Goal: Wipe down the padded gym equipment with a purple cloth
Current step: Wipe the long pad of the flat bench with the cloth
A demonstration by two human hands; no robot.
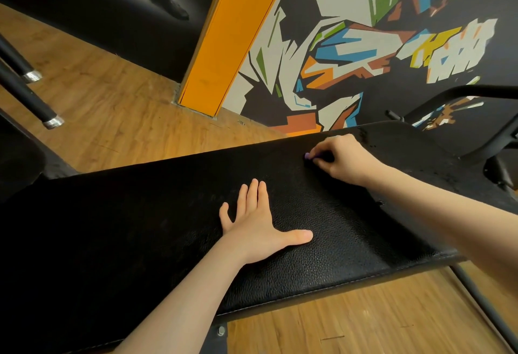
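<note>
Spanning most of the frame, a black padded bench (322, 247) runs from lower left to upper right, its pebbled vinyl catching light near the middle and its stitched front edge showing along the lower side. Wood-plank floor (117, 106) lies beyond and beneath it. Far wall: a mural (364, 45) of jagged colour shards on black, bordered on its left by an orange pillar (227, 39) that meets the floor. Two dark bars with silver end caps (30, 92) slant in from the left edge. Black metal frame tubing (459, 95) rises at the bench's far right end (more tube runs under the near right corner).

Left hand (258, 224) lies flat, palm down, on the pad's centre: fingers straight and close together, thumb spread wide to the right. It holds nothing.

Right hand (343, 158) sits farther up the pad toward the far edge, fingers curled tight, knuckles up, pressed to the vinyl. Only a small nub of purple cloth (307, 155) shows, poking out at the left side of the fingers; the remainder is bunched inside the grip and hidden. The hands are apart, the right one beyond and to the right of the left.
</note>
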